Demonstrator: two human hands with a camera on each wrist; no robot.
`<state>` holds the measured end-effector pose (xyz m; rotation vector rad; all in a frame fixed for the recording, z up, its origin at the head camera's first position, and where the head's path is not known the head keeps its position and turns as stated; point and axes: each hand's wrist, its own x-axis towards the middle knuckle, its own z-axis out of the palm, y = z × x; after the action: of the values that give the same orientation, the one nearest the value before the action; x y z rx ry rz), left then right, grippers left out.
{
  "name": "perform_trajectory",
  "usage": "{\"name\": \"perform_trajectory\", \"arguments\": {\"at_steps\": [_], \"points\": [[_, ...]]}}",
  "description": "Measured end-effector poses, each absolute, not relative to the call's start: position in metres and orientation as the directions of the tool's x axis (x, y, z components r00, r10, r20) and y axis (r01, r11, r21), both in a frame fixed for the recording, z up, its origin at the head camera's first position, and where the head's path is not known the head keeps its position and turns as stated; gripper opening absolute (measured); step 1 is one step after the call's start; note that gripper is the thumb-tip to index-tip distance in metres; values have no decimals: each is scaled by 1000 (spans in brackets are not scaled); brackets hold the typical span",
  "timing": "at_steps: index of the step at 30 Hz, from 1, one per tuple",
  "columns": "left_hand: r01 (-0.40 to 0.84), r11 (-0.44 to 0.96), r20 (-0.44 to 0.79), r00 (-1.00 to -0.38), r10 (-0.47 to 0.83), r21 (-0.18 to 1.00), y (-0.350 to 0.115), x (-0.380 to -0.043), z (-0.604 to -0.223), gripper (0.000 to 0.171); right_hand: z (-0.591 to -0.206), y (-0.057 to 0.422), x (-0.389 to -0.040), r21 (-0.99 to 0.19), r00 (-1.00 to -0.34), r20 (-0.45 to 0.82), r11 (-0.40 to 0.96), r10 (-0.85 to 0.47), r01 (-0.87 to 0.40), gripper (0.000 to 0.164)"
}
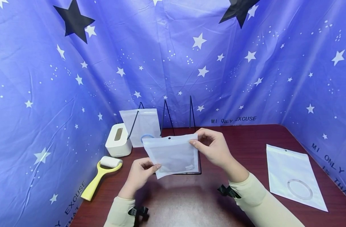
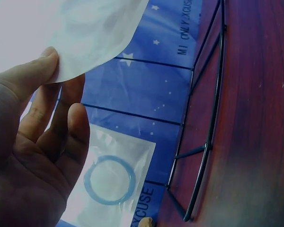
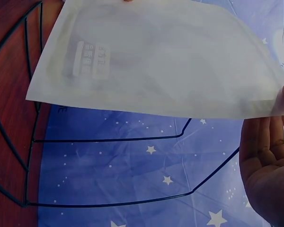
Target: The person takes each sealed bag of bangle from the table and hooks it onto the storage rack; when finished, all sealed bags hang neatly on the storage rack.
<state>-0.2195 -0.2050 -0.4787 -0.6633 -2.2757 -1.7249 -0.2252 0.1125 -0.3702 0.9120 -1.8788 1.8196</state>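
Held out over the table is a white translucent zip bag (image 1: 173,154), with a small hang hole in its top edge and faint print at its lower right. My left hand (image 1: 140,173) pinches the bag's lower left corner between thumb and fingers. At the upper right corner, my right hand (image 1: 215,146) grips it the same way. Behind it stands a black wire rack (image 2: 207,146), partly hidden by the bag. A second white bag (image 1: 144,123), with a blue ring (image 2: 110,179) showing on it, stands upright at the rack's left end.
To the left are a white tissue box (image 1: 118,142) and a yellow-handled lint roller (image 1: 96,181). Another white bag (image 1: 292,167), with a pale ring showing, lies flat on the right of the dark red table (image 1: 246,148). A starry blue curtain (image 1: 173,47) surrounds the table.
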Motion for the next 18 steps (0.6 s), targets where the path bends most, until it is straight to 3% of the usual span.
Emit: {"name": "perform_trajectory", "arguments": {"at_steps": [6, 14, 18], "points": [[471, 218, 426, -877, 224, 855, -213, -219, -478, 5, -372, 109, -227, -723, -706, 682, -26, -190, -691, 6], [476, 245, 428, -875, 227, 844, -223, -222, -479, 6, -372, 102, -229, -717, -700, 686, -22, -197, -697, 21], [468, 261, 420, -881, 219, 845, -229, -224, -481, 6, -375, 98, -231, -728, -711, 679, -39, -185, -685, 12]]}}
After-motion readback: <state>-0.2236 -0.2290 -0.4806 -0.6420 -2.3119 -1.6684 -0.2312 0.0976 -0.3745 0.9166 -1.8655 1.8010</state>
